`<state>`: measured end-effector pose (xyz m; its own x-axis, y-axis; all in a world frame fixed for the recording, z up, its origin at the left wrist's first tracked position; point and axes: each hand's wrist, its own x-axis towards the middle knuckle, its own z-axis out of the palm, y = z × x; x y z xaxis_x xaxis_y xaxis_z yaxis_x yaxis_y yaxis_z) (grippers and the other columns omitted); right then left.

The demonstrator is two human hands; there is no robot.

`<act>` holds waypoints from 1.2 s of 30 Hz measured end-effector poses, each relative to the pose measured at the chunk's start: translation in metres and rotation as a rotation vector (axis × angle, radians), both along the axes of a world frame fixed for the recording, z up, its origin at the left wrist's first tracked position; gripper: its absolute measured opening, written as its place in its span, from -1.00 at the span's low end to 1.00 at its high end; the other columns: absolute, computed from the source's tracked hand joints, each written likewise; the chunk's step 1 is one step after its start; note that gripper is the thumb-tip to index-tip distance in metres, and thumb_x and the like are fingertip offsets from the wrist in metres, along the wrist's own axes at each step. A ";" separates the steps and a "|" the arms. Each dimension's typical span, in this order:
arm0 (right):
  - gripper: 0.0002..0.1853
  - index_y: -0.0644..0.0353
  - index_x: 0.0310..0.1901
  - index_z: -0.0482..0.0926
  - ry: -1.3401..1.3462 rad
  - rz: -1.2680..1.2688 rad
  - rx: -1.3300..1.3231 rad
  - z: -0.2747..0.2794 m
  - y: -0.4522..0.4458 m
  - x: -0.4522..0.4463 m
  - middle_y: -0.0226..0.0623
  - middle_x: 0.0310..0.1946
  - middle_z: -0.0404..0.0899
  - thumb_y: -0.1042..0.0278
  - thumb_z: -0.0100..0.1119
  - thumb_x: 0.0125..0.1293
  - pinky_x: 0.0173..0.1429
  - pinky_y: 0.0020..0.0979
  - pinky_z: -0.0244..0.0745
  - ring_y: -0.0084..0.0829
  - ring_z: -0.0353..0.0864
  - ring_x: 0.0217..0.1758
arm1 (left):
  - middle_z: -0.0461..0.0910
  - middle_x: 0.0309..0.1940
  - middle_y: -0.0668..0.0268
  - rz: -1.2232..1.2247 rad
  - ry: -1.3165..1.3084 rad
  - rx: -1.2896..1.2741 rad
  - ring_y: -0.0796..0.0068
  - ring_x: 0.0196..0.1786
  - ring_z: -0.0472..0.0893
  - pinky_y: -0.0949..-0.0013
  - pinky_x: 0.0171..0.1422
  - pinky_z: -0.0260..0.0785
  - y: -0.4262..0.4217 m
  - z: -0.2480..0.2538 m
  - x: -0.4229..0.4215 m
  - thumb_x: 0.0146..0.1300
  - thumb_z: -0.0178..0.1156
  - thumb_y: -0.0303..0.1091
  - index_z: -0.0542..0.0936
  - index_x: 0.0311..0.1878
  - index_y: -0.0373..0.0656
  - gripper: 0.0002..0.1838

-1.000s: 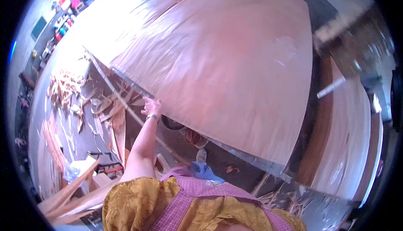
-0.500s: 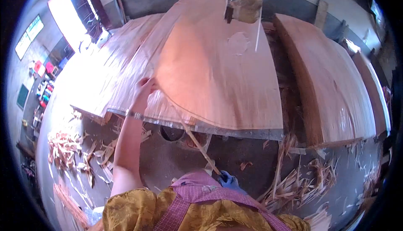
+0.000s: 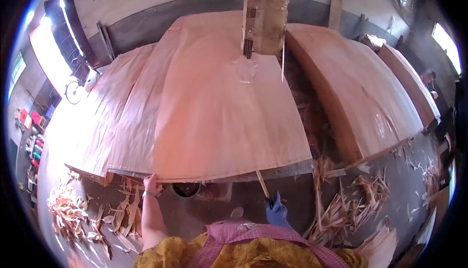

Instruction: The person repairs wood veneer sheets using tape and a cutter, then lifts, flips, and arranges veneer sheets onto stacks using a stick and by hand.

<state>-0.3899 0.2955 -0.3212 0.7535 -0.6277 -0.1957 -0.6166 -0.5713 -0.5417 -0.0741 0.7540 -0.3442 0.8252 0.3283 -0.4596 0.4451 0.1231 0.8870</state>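
Observation:
A broad, thin sheet of wood veneer [image 3: 219, 122] lies over the top of the middle stack, its front edge along the stack's front. My bare left hand [image 3: 152, 184] is closed on the sheet's front left corner, fingertips pinching the edge. Lower right of it, my right hand [image 3: 277, 210], in a blue glove, is wrapped around a thin wooden stick [image 3: 263, 184]. The stick's far end meets the front edge of the stack; whether it passes under the sheet I cannot tell.
Another veneer stack [image 3: 360, 92] stands to the right beyond a gap, and a lower one [image 3: 107, 117] to the left. A block-like fixture [image 3: 268, 19] hangs over the middle stack. Wood scraps [image 3: 70, 202] litter the floor. A person [image 3: 429, 79] is far right.
My left hand has come down and toward me with the sheet's corner, which was raised and curved before and now lies flatter. My right hand has moved right and forward with the stick.

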 end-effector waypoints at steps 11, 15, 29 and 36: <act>-0.63 0.00 0.04 0.58 -0.477 -0.220 1.066 0.015 -0.079 0.146 -0.49 -0.56 0.51 0.02 0.30 0.30 -0.64 -0.56 0.22 -0.67 0.33 -0.71 | 0.47 -0.66 0.34 -0.129 0.258 0.074 0.49 -0.71 0.44 0.42 -0.68 0.27 -0.070 -0.012 0.006 0.11 0.22 -0.41 0.50 -0.45 -0.14 -0.90; -0.78 -0.06 -0.17 0.53 -0.457 -0.221 1.426 0.059 -0.179 0.121 -0.53 -0.62 0.42 0.05 0.28 0.31 -0.68 -0.56 0.16 -0.68 0.27 -0.75 | 0.58 -0.54 0.29 -0.295 0.141 -0.072 0.42 -0.57 0.59 0.38 -0.60 0.40 -0.173 0.006 -0.006 0.16 0.20 -0.33 0.50 -0.30 -0.14 -0.88; -0.68 -0.04 -0.30 0.40 -0.599 -0.372 1.267 0.134 -0.624 -0.051 -0.55 -0.64 0.34 0.01 0.32 0.27 -0.67 -0.55 0.16 -0.63 0.29 -0.72 | 0.57 -0.43 0.29 -0.430 0.139 -0.079 0.36 -0.45 0.60 0.30 -0.43 0.50 -0.700 0.012 -0.092 0.27 0.17 -0.25 0.51 -0.25 -0.15 -0.83; -0.72 -0.03 -0.22 0.46 -0.598 -0.424 1.083 0.148 -0.835 -0.095 -0.50 -0.66 0.36 0.02 0.30 0.29 -0.66 -0.51 0.13 -0.59 0.27 -0.74 | 0.52 -0.44 0.30 -0.344 0.185 -0.241 0.35 -0.50 0.53 0.22 -0.52 0.34 -0.914 -0.025 -0.145 0.24 0.18 0.13 0.49 -0.20 -0.11 -0.56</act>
<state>-0.4846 -0.5398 -0.1732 0.6828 -0.5724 -0.4540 -0.1448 0.5031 -0.8520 -0.2191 -0.1598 -0.3696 0.7645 -0.0848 -0.6391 0.6443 0.1334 0.7530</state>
